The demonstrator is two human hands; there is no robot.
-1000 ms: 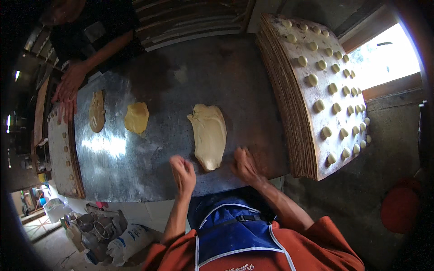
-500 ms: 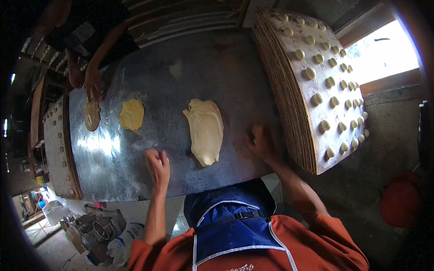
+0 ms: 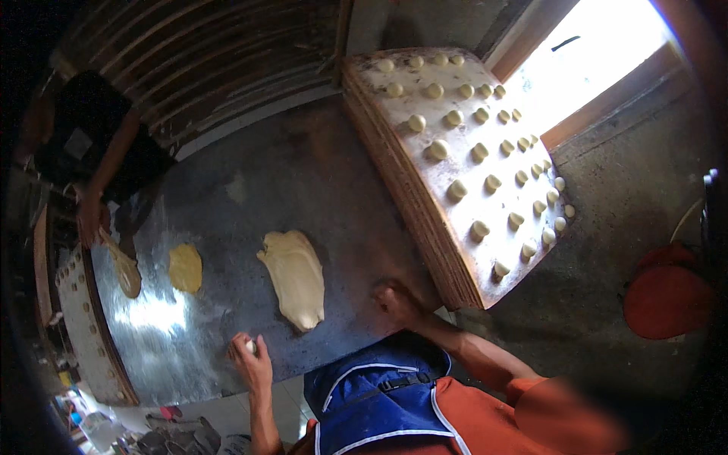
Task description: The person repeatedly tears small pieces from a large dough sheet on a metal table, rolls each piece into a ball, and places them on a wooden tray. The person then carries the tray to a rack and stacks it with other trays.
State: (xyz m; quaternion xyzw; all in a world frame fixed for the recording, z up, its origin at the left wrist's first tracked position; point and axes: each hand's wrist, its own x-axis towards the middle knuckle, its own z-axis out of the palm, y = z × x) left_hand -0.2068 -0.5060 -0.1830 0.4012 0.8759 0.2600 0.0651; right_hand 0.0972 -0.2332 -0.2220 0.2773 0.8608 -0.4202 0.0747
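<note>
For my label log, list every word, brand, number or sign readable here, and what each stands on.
No text is readable.
White bag, bottom edge: any print too small, cut off.
Co-worker's shirt: pale patch, too dim to read.
Dough, stack of boards: none seen.

Your dough [image 3: 294,280] lies on the counter [image 3: 326,182] as a large, smooth, cream-coloured slab, longer than wide, slightly slanted, its uneven end away from you and its narrower end toward you. In your left hand [image 3: 249,358] you hold a small pale lump [image 3: 251,346], partly hidden by the fingers, well apart from the slab.
</note>
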